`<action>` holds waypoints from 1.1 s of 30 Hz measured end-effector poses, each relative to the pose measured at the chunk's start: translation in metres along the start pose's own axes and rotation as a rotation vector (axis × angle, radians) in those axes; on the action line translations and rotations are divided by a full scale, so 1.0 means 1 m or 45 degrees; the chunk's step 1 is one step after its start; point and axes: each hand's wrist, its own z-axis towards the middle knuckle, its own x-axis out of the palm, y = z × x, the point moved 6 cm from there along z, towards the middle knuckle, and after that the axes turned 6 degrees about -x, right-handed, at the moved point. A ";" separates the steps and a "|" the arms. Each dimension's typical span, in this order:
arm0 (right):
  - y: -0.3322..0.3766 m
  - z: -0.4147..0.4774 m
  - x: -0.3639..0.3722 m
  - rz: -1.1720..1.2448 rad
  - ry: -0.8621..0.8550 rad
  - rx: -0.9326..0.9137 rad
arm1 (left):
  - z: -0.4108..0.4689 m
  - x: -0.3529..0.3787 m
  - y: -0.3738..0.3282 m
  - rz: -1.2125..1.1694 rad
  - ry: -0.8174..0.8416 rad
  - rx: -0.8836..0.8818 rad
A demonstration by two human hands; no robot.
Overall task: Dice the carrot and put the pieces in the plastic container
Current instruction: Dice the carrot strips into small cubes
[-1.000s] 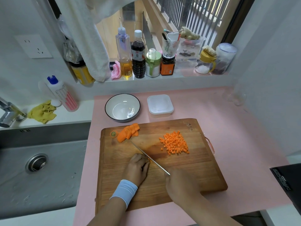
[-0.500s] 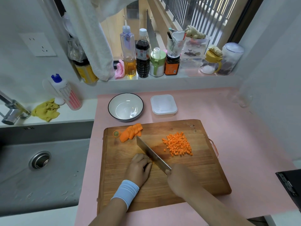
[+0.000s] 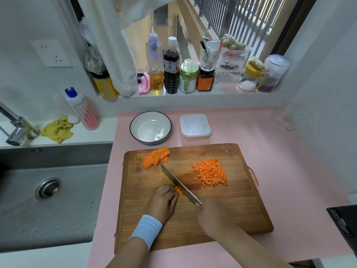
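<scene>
Fanned carrot slices (image 3: 156, 159) lie at the far-left corner of the board (image 3: 231, 219), a heap of orange dice (image 3: 211, 174) toward its right, a short stub (image 3: 178, 190) mid-board. The white square container (image 3: 195, 127) sits on the tabletop (image 3: 289, 161) just beyond.

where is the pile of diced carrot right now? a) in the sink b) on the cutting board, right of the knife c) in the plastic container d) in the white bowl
b: the diced carrot pile lies on the cutting board, right of the knife gripped by the right hand, while the left hand holds a carrot piece; no carrot shows in the bowl or the plastic container.
</scene>
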 end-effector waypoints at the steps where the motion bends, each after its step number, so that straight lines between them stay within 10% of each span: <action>1: 0.000 -0.001 0.001 -0.018 -0.008 -0.012 | 0.000 0.000 0.000 0.001 -0.002 -0.005; 33: 0.014 0.011 -0.002 0.047 0.097 -0.019 | -0.006 -0.001 0.000 0.031 -0.019 0.036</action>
